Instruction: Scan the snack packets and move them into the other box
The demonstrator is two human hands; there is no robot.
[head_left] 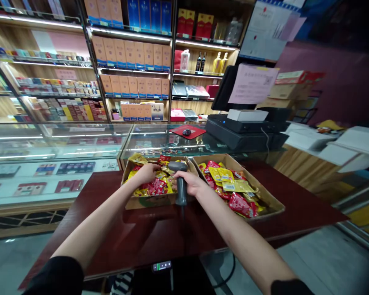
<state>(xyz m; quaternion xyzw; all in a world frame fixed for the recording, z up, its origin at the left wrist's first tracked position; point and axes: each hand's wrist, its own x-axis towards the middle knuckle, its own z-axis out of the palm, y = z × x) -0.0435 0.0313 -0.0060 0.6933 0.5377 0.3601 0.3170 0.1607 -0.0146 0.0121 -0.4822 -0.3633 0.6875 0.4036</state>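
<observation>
My right hand (189, 183) is wrapped around the grip of a dark grey barcode scanner (181, 190), held upright in front of the boxes. My left hand (148, 173) reaches into the left cardboard box (153, 202), its fingers curled down among snack packets (155, 186) in red, yellow and gold wrappers. What its fingertips grip is hidden. To the right, a second cardboard box (266, 216) is filled with similar packets (223, 176). Both boxes rest on a dark red-brown table (135, 233).
Behind the table runs a glass display counter (89, 143) with a mouse (187, 132) on a red pad. A monitor (224, 88) and black cash drawer (230, 133) stand at the right. Shelves (135, 71) of boxed goods line the wall. White boxes (350, 147) lie far right.
</observation>
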